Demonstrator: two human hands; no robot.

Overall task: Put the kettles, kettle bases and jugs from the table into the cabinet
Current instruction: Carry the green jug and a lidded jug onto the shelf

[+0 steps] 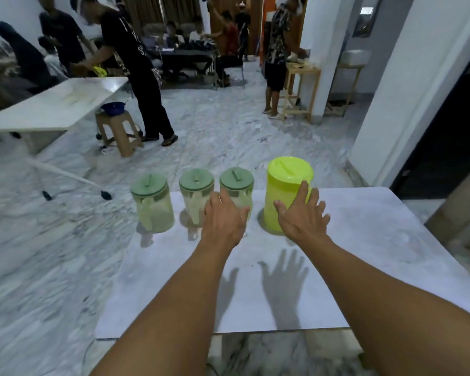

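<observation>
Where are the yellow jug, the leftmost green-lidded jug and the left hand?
yellow jug (pixel 273 210): head view, lower side wall.
leftmost green-lidded jug (pixel 149 183): head view, lid top.
left hand (pixel 223 221): head view, back of hand.

Four jugs stand in a row along the far edge of the table (pixel 364 240). Three are clear with dull green lids: the left jug (pixel 153 203), the middle jug (pixel 196 198) and the right clear jug (pixel 237 189). One is a taller bright yellow-green jug (pixel 285 191). Two hands are in view, the left hand (pixel 223 221) and the right hand (pixel 301 218). Behind are one second white table (pixel 52 104), one plastic stool (pixel 120 131) and one wooden stand (pixel 300 88).
</observation>
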